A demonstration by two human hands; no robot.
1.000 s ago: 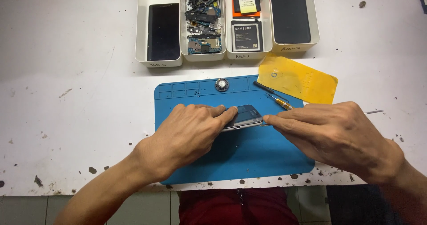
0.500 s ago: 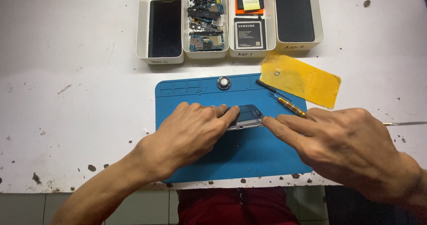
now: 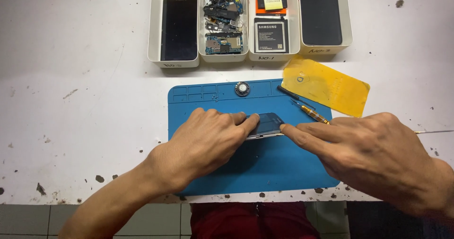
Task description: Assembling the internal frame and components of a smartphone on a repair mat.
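A dark smartphone (image 3: 266,124) lies on a blue work mat (image 3: 265,173) in the middle of the view. My left hand (image 3: 208,142) covers the phone's left part and presses its fingers on it. My right hand (image 3: 369,149) comes from the right, and its fingertips pinch the phone's right edge. Most of the phone is hidden under both hands. A screwdriver with a black and amber handle (image 3: 305,107) lies on the mat just beyond my right fingers.
A yellow plastic sheet (image 3: 326,85) lies at the mat's far right corner. Several white trays (image 3: 205,57) at the back hold a phone screen, circuit parts, batteries and a dark cover. A small round part (image 3: 242,88) sits on the mat's top edge. The table's front edge is close below.
My right hand has slid a little to the right and lower while its fingertips stay on the phone's edge. The left hand keeps its place on the phone.
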